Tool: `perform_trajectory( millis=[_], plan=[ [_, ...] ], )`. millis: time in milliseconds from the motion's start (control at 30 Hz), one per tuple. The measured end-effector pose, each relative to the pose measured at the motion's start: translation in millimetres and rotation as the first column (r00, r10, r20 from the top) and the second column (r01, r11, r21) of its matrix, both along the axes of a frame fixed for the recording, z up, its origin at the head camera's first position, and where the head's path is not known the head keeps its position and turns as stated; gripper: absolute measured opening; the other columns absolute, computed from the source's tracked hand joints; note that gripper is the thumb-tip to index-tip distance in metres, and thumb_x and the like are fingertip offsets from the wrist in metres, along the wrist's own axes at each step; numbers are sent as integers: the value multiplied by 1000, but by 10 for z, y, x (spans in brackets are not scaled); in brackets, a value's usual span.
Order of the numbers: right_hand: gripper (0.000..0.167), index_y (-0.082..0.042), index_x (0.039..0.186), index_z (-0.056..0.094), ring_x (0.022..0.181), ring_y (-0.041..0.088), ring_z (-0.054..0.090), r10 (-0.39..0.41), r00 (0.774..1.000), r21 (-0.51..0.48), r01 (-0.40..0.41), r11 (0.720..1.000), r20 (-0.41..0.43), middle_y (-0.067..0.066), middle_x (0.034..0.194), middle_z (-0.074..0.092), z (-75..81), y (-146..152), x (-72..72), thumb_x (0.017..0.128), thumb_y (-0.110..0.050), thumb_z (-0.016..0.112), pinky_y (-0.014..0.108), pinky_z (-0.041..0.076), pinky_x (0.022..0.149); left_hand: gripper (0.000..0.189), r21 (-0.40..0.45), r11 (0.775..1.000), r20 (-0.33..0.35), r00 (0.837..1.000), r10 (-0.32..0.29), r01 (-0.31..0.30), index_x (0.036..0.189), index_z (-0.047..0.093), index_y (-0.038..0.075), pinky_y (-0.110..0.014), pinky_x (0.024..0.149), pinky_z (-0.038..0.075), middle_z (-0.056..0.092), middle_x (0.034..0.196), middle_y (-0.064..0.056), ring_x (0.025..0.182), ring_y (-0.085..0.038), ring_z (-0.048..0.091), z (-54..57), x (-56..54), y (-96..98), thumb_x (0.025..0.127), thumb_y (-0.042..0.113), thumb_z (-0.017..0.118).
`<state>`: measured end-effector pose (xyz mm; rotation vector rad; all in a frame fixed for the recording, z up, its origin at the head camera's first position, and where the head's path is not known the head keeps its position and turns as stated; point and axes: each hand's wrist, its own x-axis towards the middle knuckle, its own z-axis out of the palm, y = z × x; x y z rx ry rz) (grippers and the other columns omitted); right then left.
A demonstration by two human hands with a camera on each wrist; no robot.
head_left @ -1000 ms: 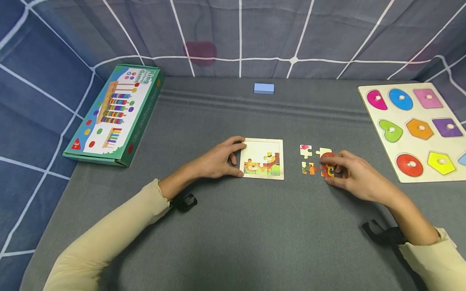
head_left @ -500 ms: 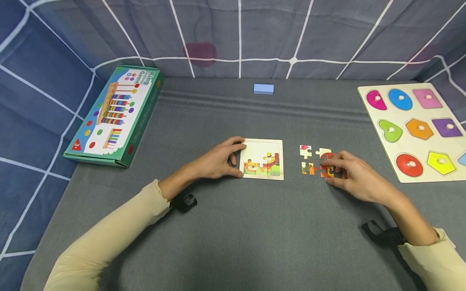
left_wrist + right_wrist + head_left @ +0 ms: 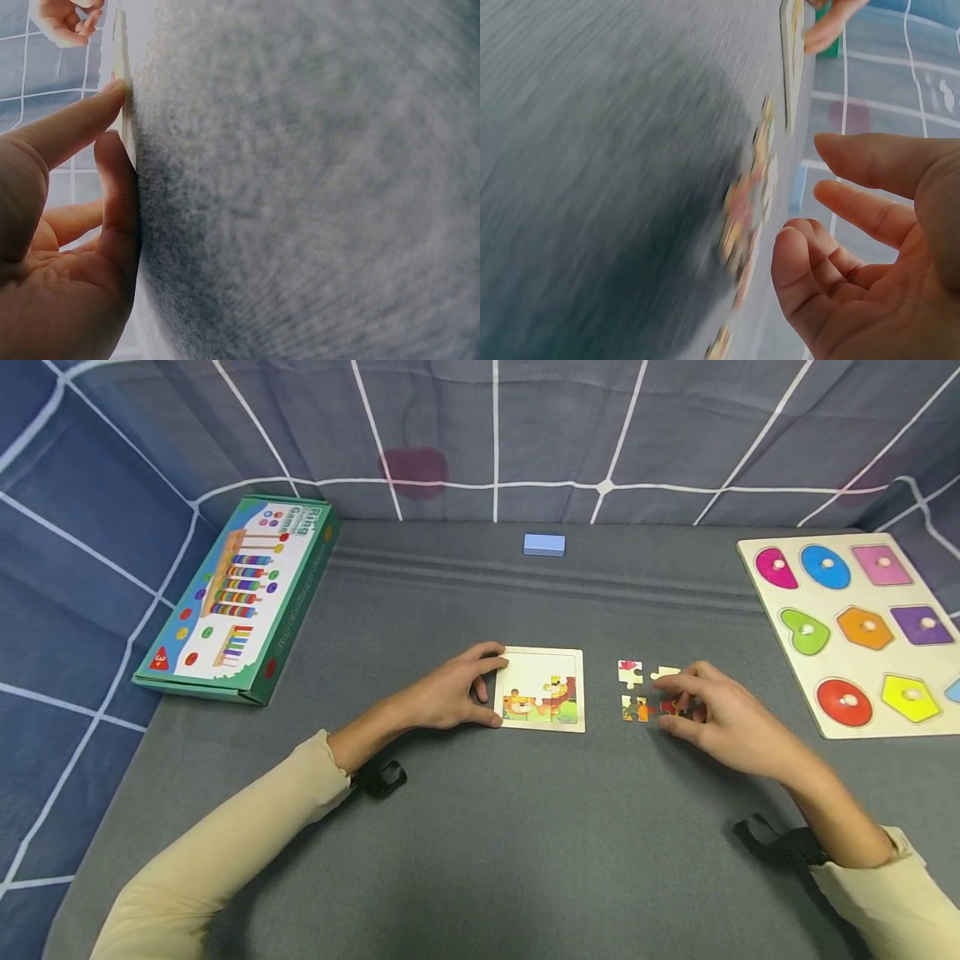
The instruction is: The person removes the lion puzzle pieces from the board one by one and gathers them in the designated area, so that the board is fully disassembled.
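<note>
At far left, a green box (image 3: 232,602). Gripping the left edge of the tray (image 3: 528,670) with the left hand (image 3: 450,693), thumb and forefinger at its corners; joined pieces (image 3: 558,703) along its lower part. Well behind it, a blue block (image 3: 543,545). Lying just right of the tray, loose pieces (image 3: 629,672). Hovering over the rightmost with the right hand (image 3: 723,722), fingers released and loosely bent. At far right, a shape board (image 3: 862,663).

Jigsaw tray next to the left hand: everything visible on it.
The jigsaw tray is squarish, pale, and wood-like, with a plain border. Fitted pieces along its near and right sides show a yellow, red and green cartoon; the upper left is bare. It lies flat on the grey cloth. The left hand steadies its left edge, thumb at the near corner.
</note>
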<state>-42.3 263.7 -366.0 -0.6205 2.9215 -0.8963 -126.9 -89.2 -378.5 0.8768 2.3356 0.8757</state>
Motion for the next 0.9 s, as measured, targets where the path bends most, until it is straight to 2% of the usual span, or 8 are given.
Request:
perform_trajectory(
  millis=[200,467,667,900],
  plan=[
    [35,-4,119,68,77,13,52,70,997,8,-70,998,27,2,94,56,34,-295,-97,85,-8,76,32,41,66,80,-1,1000,2,1000,2,-2,146,43,-2,-30,82,45,27,156,-13,88,-13,57,-7,0,-9,81,18,84],
    [36,-5,123,67,88,17,56,109,987,-16,-108,994,116,5,107,57,59,-647,-238,88,-11,74,36,44,71,80,6,1000,8,1000,-4,4,147,42,-2,-30,82,45,26,156,-13,88,-13,57,-19,0,7,81,18,84],
    [39,-3,122,66,82,19,53,143,975,-2,-145,989,170,7,105,56,7,-892,-384,86,-13,76,36,42,70,80,7,1000,12,1000,-2,2,147,42,-2,-30,82,44,26,156,-13,87,-14,57,-3,3,-5,81,18,84],
    [41,1,121,66,87,24,51,106,969,77,-126,989,222,13,109,54,-2,-1049,-474,84,-13,78,38,42,73,80,6,1000,12,1000,-1,1,147,43,-2,-30,82,44,26,156,-13,87,-13,57,0,-5,-10,81,19,84]
  ],
)
